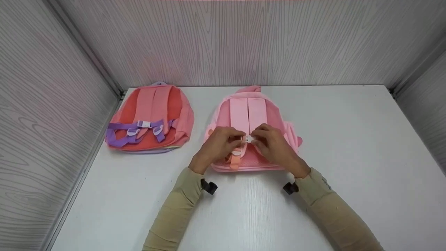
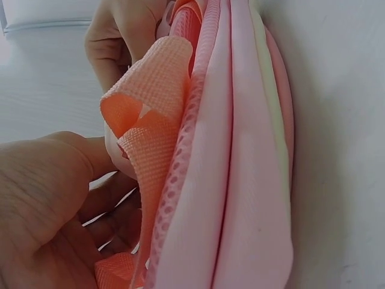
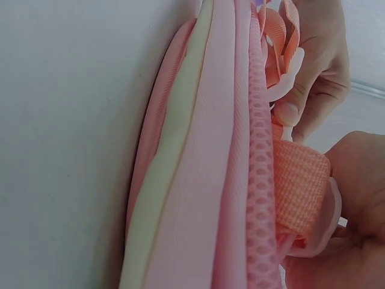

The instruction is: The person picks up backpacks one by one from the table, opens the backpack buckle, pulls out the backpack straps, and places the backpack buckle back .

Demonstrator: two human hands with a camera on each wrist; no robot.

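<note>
A pink backpack (image 1: 224, 113) lies with its strap side up in the middle of the table. Over its lower half, a white buckle (image 1: 248, 138) sits between both hands. My left hand (image 1: 220, 143) pinches the buckle's left end between thumb and fingers. From the right, my right hand (image 1: 275, 144) pinches the other end. Orange webbing (image 1: 235, 162) with a white slider hangs below the left hand. In the left wrist view a loop of orange webbing (image 2: 156, 78) covers part of the fingers. The right wrist view shows orange webbing (image 3: 301, 186) beside the right palm.
A coral backpack (image 1: 186, 122) with purple webbing (image 1: 118, 142) and white buckles lies to the left, strap side up. The white table (image 1: 348, 139) is bounded by grey wood-grain panels (image 1: 244, 42) at the back and sides.
</note>
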